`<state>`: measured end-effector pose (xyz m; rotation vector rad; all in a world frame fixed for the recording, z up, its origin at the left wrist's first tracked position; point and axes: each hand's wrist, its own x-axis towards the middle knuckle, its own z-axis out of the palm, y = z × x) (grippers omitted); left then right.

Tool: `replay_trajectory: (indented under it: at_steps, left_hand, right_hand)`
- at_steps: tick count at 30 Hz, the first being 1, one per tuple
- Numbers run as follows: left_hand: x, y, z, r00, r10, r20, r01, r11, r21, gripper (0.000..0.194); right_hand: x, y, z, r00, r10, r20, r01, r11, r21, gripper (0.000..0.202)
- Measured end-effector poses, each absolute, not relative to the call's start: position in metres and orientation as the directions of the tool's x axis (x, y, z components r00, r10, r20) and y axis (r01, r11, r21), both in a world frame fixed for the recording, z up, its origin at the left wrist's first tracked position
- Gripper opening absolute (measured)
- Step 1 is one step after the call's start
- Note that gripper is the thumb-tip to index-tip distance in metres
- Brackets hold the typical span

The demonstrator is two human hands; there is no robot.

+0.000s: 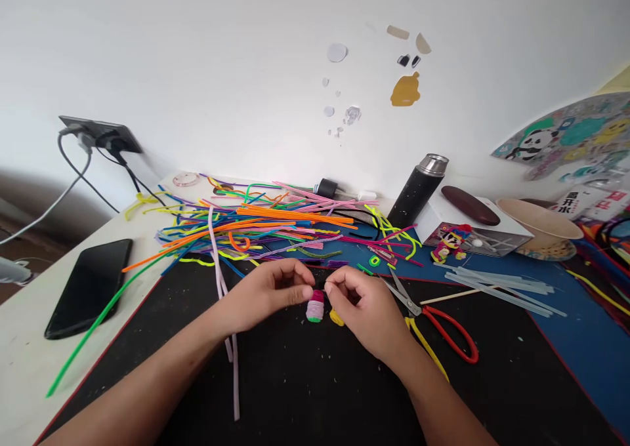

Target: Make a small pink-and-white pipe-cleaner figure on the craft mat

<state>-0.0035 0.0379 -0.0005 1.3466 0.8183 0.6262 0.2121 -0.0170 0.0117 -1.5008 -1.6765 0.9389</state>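
Observation:
Near the middle of the black mat [295, 380], my left hand [275, 292] has its thumb and fingertips pinched together, with something too small to make out at the tips. Facing it, my right hand [355, 302] is also pinched, close to the left fingertips. Just below and between them is a small wound piece [315, 308] in magenta, pale pink and green. A yellow fuzzy piece [336, 317] shows partly behind my right hand. Two long lilac pipe cleaners [235, 374] lie by my left wrist.
Scissors with red handles [450, 334] lie right of my right hand, beside glue sticks [506, 292]. Many coloured pipe cleaners [275, 216] spread along the back. A black bottle [416, 190], a small doll [449, 244] and a phone [88, 288] are around.

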Motion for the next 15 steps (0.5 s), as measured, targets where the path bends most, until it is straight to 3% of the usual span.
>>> replay_trajectory:
  at_steps: [3, 5, 10, 15]
  left_hand:
    - [-0.003, 0.036, -0.005, 0.642, 0.766, 0.025, 0.315, -0.293, 0.902, 0.045]
    - [-0.002, 0.036, -0.009, 0.703, 0.707, 0.076, 0.371, -0.456, 0.809, 0.055]
    - [0.002, 0.034, -0.016, 0.716, 0.692, 0.094, 0.434, -0.545, 0.717, 0.031]
    - [-0.003, 0.039, -0.013, 0.711, 0.691, 0.129, 0.463, -0.598, 0.654, 0.028]
  right_hand:
    - [0.21, -0.021, 0.015, -0.132, 0.991, 0.029, 0.485, 0.09, -0.87, 0.015]
    - [0.21, -0.021, 0.018, -0.12, 0.992, 0.04, 0.483, 0.093, -0.871, 0.016]
    - [0.21, -0.02, 0.016, -0.121, 0.991, 0.048, 0.499, 0.103, -0.86, 0.017]
    - [0.205, -0.023, 0.011, -0.184, 0.982, 0.049, 0.552, 0.144, -0.821, 0.015]
